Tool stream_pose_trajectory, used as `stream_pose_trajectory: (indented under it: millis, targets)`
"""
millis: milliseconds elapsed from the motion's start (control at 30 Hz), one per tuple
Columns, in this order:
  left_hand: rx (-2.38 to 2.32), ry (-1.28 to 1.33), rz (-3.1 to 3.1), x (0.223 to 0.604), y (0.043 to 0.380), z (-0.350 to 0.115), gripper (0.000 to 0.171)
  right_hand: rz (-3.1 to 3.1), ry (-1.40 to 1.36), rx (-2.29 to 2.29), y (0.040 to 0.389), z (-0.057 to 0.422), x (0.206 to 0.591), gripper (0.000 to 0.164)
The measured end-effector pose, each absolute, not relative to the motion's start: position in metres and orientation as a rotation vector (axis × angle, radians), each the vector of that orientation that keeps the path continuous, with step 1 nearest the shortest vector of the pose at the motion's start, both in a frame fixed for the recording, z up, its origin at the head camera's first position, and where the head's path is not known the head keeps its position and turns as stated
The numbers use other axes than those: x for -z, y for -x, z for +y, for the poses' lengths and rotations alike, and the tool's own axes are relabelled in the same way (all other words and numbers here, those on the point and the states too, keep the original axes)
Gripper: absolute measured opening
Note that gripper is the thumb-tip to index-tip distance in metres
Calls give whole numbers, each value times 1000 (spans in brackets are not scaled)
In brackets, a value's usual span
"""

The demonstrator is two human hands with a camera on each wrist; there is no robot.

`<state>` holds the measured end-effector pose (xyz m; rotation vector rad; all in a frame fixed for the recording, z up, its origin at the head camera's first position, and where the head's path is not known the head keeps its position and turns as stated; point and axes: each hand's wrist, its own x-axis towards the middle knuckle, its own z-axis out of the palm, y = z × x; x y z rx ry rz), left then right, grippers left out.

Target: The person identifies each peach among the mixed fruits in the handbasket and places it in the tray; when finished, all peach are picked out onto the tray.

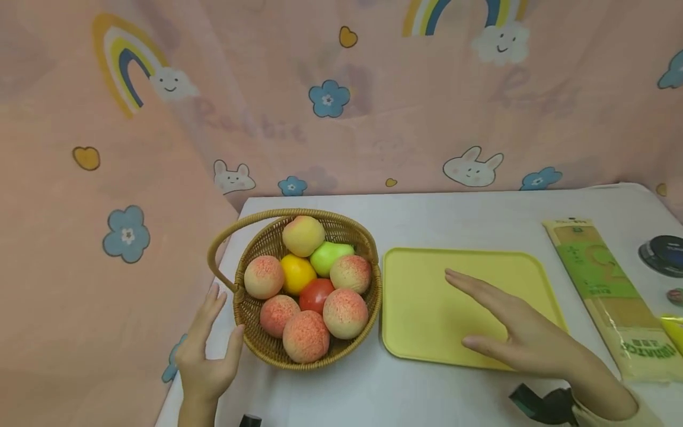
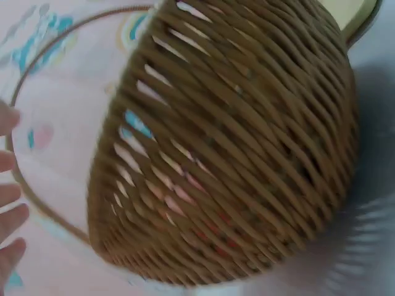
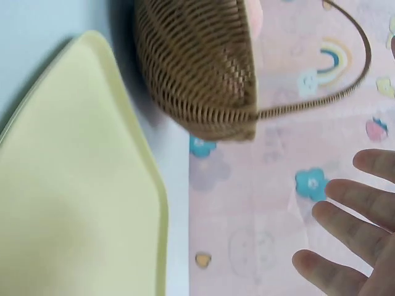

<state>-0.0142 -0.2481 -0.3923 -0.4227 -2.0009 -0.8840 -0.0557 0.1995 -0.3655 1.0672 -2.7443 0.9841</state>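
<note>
A wicker basket (image 1: 308, 366) with an arched handle (image 1: 217, 252) stands on the left of the table. Inside it lie several peaches (image 1: 306, 336), a green pear (image 1: 329, 257), a yellow round fruit (image 1: 297, 274) and a red one (image 1: 316, 295). My left hand (image 1: 207, 356), fingers straight and thumb apart, is beside the basket's left side, holding nothing. Over the yellow tray (image 1: 416, 308) hovers my right hand (image 1: 525, 332), its fingers extended and nothing in its grasp. Fingertips of each hand also show in the wrist views, apart from the basket (image 2: 247, 142).
Right of the tray lies a long green and tan package (image 1: 608, 284). Farther right sit a dark round container (image 1: 664, 255), a small reddish item (image 1: 675, 296) and a yellow packet (image 1: 674, 332). A pink patterned curtain (image 1: 373, 136) hangs behind the white table (image 1: 437, 219).
</note>
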Motion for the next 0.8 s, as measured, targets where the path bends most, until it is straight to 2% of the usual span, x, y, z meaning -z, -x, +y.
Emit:
stream_pose_trajectory:
  millis: [100,233,567,800]
  targets:
    - [1076,444,-1939,405,17,-264,40,-2701,-1171,-1037,59,186,358,81]
    - [1366,545,-1987,415,27,-283,50,-2638,-1323,-1105,63,168,346,79]
    - [1767,763,-2053,427,55,-303,54,-2485,-1639,-1307,71,101,315,72]
    - [1875,664,-2163,430,59,-308,55,-2596,-1674,-1541,87,44,297,68]
